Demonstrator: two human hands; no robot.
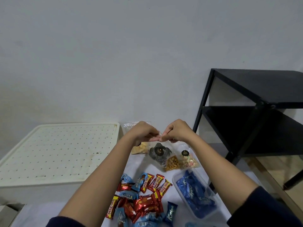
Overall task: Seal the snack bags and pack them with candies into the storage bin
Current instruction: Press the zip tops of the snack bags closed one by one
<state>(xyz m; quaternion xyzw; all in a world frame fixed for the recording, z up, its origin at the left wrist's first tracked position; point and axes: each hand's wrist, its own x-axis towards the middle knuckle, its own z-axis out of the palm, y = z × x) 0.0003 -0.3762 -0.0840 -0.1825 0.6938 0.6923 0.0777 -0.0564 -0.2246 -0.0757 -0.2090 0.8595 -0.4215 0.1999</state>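
Note:
My left hand (145, 133) and my right hand (176, 131) meet above the table and both pinch the top edge of a clear snack bag (159, 153) with dark striped cookies and a black round label. It hangs down between the hands. Beside it lie a bag of pale chips (140, 149), a bag of peanuts (172, 163) and a bag of small pastel candies (188, 159). Red beng-beng bars (161, 185) and blue candy packs (170, 212) are scattered in front. A clear storage bin (213, 196) at the right holds blue packs.
A cream perforated lid or tray (54, 153) covers the left side. A black metal shelf (255, 112) stands at the right, close to the bin. More clear plastic (129, 126) lies behind my left hand against the grey wall.

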